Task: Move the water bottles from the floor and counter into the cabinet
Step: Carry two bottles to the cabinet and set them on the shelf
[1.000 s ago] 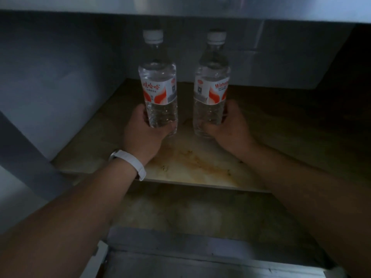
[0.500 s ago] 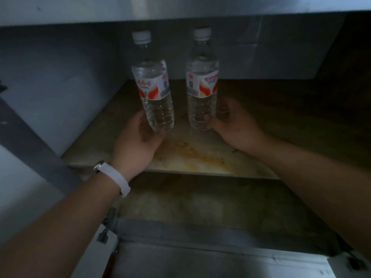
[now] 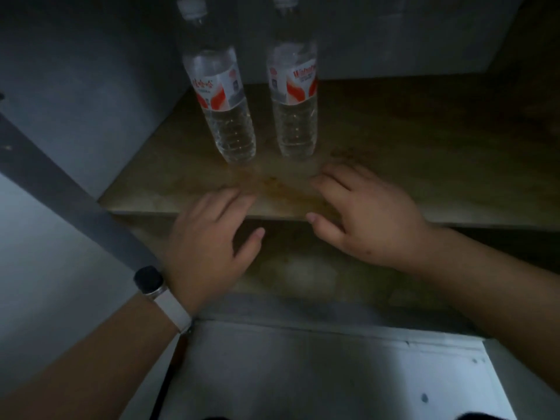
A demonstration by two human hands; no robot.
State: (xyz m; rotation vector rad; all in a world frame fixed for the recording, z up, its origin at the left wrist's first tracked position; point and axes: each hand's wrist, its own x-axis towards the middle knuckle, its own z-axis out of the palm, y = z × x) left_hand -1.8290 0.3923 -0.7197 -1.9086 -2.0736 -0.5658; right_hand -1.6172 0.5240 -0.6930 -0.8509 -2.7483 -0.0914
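Note:
Two clear water bottles with red and white labels stand upright side by side on the stained cabinet shelf [image 3: 424,165]: the left bottle [image 3: 219,98] and the right bottle [image 3: 294,98]. Both have white caps near the top edge of the view. My left hand [image 3: 212,234], with a watch on a white strap at the wrist, hovers over the shelf's front edge with fingers apart, holding nothing. My right hand [image 3: 366,216] is also open and empty, a little nearer the bottles. Neither hand touches a bottle.
The cabinet interior is dark, with a grey left wall [image 3: 91,95] and a back wall [image 3: 409,37]. A lower surface [image 3: 303,274] lies under the shelf. A pale floor panel [image 3: 333,374] is at the front. A grey diagonal door edge [image 3: 60,183] runs at the left.
Both hands have let go of the bottles and drawn back toward the shelf's front edge. The bottles stay standing on the shelf. The camera has moved closer and tilted down.

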